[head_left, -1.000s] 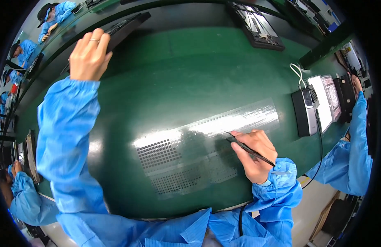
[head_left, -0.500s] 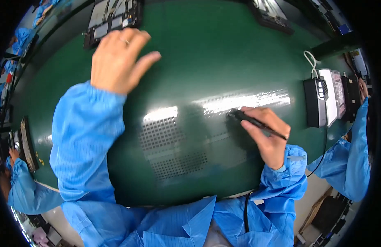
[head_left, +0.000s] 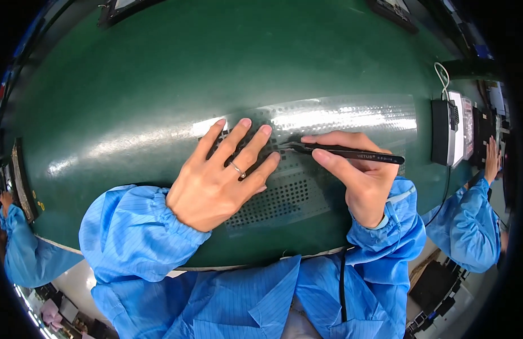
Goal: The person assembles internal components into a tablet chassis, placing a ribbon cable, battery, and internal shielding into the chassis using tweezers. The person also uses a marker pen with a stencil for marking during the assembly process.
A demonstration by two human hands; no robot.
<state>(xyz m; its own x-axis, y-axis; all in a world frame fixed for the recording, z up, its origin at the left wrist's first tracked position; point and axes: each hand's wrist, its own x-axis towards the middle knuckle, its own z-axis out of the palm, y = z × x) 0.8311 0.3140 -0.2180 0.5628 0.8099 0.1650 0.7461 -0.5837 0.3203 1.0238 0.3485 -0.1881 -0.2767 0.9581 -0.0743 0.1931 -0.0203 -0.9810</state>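
My left hand (head_left: 216,181) lies palm down with fingers spread over a clear sheet of small dark squares, hiding much of it. A ring is on one finger. In my right hand (head_left: 368,179), black tweezers (head_left: 357,153) are pinched, pointing left. Their tips touch or hover just above the sheets, close to my left fingertips; contact cannot be made out. Nearer me lies a patch of small dark dots (head_left: 281,200) on clear film. A glossy clear sheet (head_left: 352,120) stretches to the right, under bright glare.
The green tabletop (head_left: 205,62) carries a dark opened device (head_left: 128,8) at the far left and another (head_left: 396,14) far right. A black-and-white box (head_left: 442,135) with a cable stands right. Another person's hand (head_left: 492,161) is beyond it; a co-worker's sleeve (head_left: 27,248) shows left.
My left hand has come back from the device at the far left and now rests on the sheets. The tweezers' tips have shifted left toward it. The view has moved too.
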